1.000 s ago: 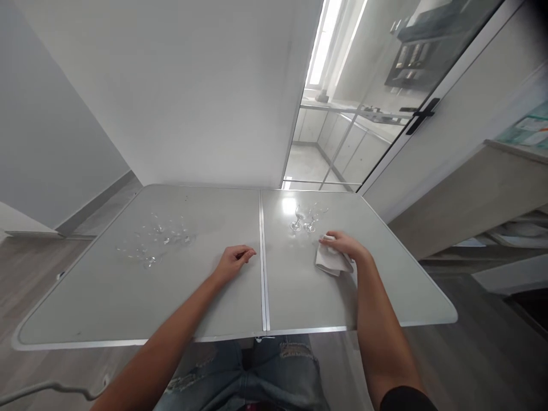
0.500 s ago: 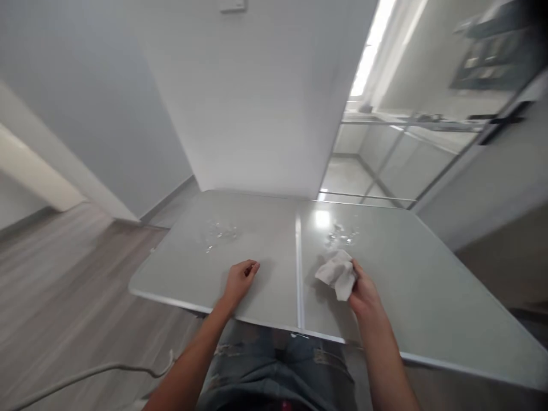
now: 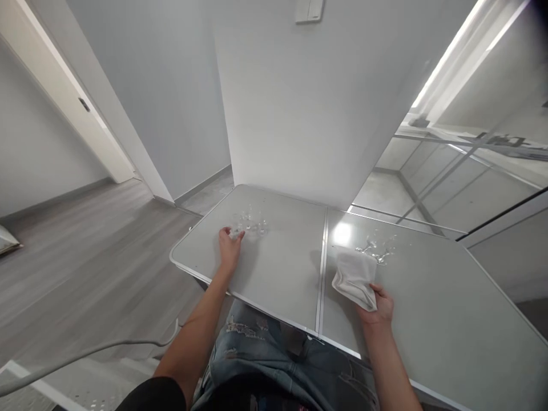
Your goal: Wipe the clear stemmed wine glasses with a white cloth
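Note:
On the left half of the table, my left hand [image 3: 230,248] has thumb and fingers on either side of a clear stemmed glass [image 3: 235,230], the nearest of a small cluster; its outline is faint. Other clear glasses [image 3: 256,224] stand just behind and to the right of it. My right hand [image 3: 379,305] grips a folded white cloth [image 3: 356,277] by its near right corner, holding it above the table's right half. Beyond the cloth stand a few clear stemmed glasses [image 3: 379,251], partly covered by it.
The grey-white table [image 3: 286,274] has a metal seam [image 3: 321,274] across its middle and a metal rim. A wall [image 3: 295,125] rises behind it, with a glass-panelled door [image 3: 454,177] at the right. A grey cable [image 3: 107,344] runs low on the left.
The view has swung to the left. My left hand has moved left and forward to the glass cluster, its fingers now around one glass. My right hand has lifted the cloth, which now hangs more spread out.

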Tool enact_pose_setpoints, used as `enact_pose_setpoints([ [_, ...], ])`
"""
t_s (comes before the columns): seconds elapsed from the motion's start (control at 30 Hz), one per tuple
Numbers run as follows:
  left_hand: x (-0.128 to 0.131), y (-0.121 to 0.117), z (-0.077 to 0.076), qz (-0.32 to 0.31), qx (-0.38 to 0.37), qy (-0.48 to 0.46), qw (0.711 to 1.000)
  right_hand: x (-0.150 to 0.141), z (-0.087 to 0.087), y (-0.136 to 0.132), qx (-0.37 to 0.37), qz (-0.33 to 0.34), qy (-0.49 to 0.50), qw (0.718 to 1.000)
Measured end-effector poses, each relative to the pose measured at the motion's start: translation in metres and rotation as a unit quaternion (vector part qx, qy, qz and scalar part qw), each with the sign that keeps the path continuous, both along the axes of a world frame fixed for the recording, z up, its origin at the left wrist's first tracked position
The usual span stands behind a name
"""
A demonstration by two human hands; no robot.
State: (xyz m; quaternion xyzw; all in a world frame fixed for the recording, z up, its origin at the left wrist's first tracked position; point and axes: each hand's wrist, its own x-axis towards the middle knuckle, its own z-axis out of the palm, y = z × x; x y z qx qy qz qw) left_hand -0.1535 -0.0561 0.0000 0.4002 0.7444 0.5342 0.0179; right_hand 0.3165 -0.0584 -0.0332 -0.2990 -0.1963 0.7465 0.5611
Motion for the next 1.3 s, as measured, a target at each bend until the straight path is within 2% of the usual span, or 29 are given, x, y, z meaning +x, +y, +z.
enact_pose_setpoints([
  [0.13,-0.005,0.016,-0.006,-0.072,-0.023,-0.029,0.997,-0.011,0.003,0.005,-0.031,-0.038,-0.011,0.999],
  [0.2,-0.005,0.011,-0.007,-0.072,-0.017,-0.020,0.997,-0.020,0.007,0.008,-0.024,-0.027,-0.028,0.999],
  [0.3,0.008,-0.005,-0.008,-0.071,0.003,0.050,0.996,-0.037,0.015,0.012,-0.047,-0.022,-0.036,0.998],
  [0.37,0.029,-0.014,-0.012,-0.127,-0.002,0.107,0.986,-0.049,0.019,0.016,-0.049,-0.037,-0.027,0.998],
  [0.43,0.061,-0.019,-0.016,-0.217,-0.017,0.136,0.966,-0.062,0.021,0.018,-0.024,-0.087,-0.025,0.996],
  [0.47,0.080,-0.018,-0.018,-0.272,-0.030,0.185,0.944,-0.069,0.021,0.019,-0.004,-0.113,-0.031,0.993],
  [0.53,0.117,-0.013,-0.020,-0.339,-0.047,0.279,0.897,-0.081,0.019,0.019,0.036,-0.123,-0.064,0.990],
  [0.6,0.145,-0.005,-0.022,-0.362,-0.050,0.341,0.866,-0.091,0.018,0.017,0.070,-0.135,-0.123,0.981],
  [0.67,0.160,0.004,-0.022,-0.359,-0.043,0.385,0.849,-0.097,0.018,0.013,0.129,-0.144,-0.204,0.960],
  [0.77,0.162,0.010,-0.023,-0.346,-0.022,0.420,0.838,-0.102,0.022,0.006,0.250,-0.104,-0.294,0.917],
  [0.83,0.158,0.009,-0.024,-0.340,-0.009,0.432,0.835,-0.104,0.027,0.002,0.297,-0.062,-0.287,0.908],
  [0.97,0.155,0.004,-0.025,-0.342,0.010,0.450,0.825,-0.102,0.033,-0.006,0.312,0.003,-0.225,0.923],
  [1.13,0.155,0.009,-0.023,-0.365,0.031,0.456,0.811,-0.086,0.039,0.002,0.297,0.070,-0.221,0.926],
  [1.23,0.155,0.019,-0.020,-0.384,0.032,0.459,0.801,-0.074,0.048,0.018,0.322,0.115,-0.283,0.896],
  [1.3,0.153,0.026,-0.017,-0.392,0.024,0.459,0.797,-0.069,0.055,0.030,0.364,0.143,-0.343,0.854],
])
